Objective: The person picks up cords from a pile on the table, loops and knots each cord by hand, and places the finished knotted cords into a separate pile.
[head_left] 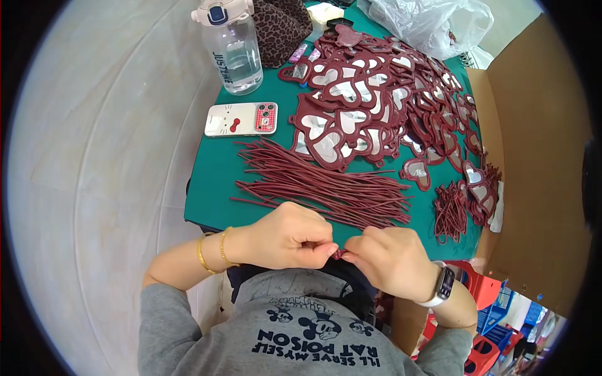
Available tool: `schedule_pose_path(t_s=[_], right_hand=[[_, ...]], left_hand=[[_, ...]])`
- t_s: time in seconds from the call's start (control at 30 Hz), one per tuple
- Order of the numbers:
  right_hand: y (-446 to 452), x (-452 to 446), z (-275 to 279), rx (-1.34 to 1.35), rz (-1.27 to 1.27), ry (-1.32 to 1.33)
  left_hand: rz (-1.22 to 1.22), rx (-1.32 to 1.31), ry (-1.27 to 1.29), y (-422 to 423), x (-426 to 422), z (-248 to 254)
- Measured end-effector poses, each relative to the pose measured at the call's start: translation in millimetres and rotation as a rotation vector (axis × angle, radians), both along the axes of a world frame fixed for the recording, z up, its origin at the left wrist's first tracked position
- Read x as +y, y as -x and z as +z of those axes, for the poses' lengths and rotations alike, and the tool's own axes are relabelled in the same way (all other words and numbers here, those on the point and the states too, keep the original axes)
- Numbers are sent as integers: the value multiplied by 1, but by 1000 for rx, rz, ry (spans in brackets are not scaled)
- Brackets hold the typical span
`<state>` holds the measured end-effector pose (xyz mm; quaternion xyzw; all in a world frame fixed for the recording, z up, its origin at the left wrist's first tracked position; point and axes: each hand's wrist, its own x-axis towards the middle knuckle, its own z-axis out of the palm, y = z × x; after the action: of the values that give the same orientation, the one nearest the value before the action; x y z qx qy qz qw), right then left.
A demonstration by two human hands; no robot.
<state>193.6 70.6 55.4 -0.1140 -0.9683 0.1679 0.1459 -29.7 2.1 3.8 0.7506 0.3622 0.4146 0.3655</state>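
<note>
My left hand (295, 239) and my right hand (384, 255) meet at the near edge of the green table, both closed. Between their fingertips a small piece of dark red cord (339, 254) shows, pinched from both sides; most of it is hidden by the fingers. Just beyond the hands lies a bundle of long dark red cords (320, 185). Behind it is a large heap of dark red heart-shaped pieces (348, 119) with shiny heart centres. A smaller bunch of knotted dark red cords (451, 212) lies on the right.
A phone (241, 119) and a clear water bottle (233, 56) stand at the left of the green table (210, 169). Behind are a leopard-print bag (280, 30) and a plastic bag (433, 22). A cardboard box wall (533, 156) rises on the right, with red and blue crates (495, 310) below.
</note>
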Motion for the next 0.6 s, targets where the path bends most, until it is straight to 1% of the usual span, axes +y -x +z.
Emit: schedule_pose_path(t_s=[0.03, 0.1, 0.13, 0.23, 0.3, 0.4, 0.43, 0.53, 0.57, 0.6], right_hand=[[-2, 0, -2, 46, -14, 105], [-5, 0, -5, 138, -44, 312], [-5, -1, -7, 142, -50, 312], [-9, -6, -13, 217, -148, 449], [-11, -5, -17, 178, -179, 477], [-12, -2, -21, 108, -233, 526], [-12, -2, -23, 102, -224, 526], [-10, -3, -25, 86, -195, 535], [-9, -3, -24, 47, -171, 532], [-9, -4, -23, 9, -150, 527]], left_hand=[[-2, 2, 7, -2, -3, 0], [57, -138, 152, -9, -9, 3], [85, -207, 220, -11, -10, 4], [103, -237, 269, -16, -10, -2], [111, -256, 296, -16, -7, -4], [231, -16, 42, -9, 3, 0], [231, -16, 41, -9, 5, 3], [194, 310, -244, -12, 5, 12], [197, 312, -244, -11, 5, 12], [146, 362, -242, -10, 6, 12]])
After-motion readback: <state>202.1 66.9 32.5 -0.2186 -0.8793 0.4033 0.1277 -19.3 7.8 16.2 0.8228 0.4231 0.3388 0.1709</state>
